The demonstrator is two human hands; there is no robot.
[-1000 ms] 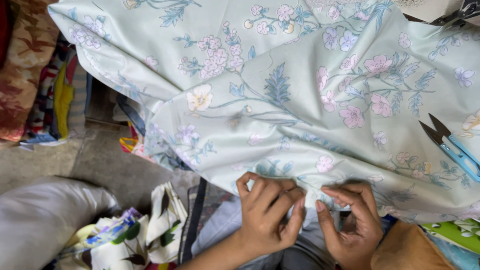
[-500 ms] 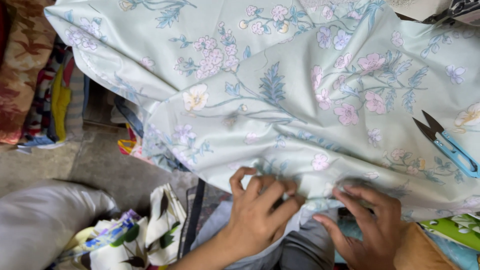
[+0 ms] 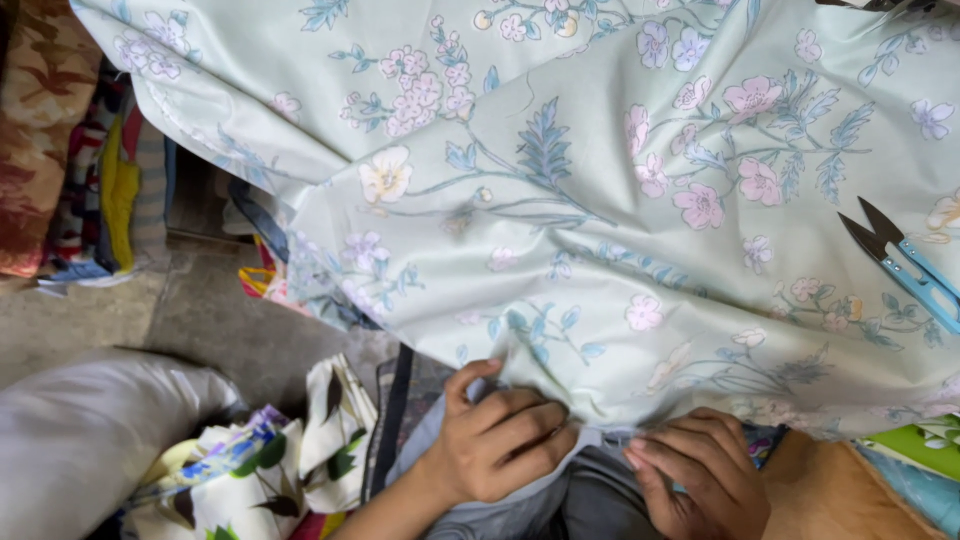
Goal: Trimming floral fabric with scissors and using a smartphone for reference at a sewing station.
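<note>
A big pale green floral cloth [image 3: 560,200] lies spread out in folds, and both hands work at its near edge. The left hand [image 3: 500,440] has its fingers curled together, pinching the hem of the cloth. The right hand [image 3: 700,480], just beside it along the same hem, has its fingertips pressed together on the edge. A pair of blue-handled thread snips [image 3: 905,262] rests on the cloth toward its right side, well apart from both hands. Below the cloth's left corner sit a grey cushion [image 3: 90,440] and a crumpled leaf-print fabric [image 3: 270,460]
</note>
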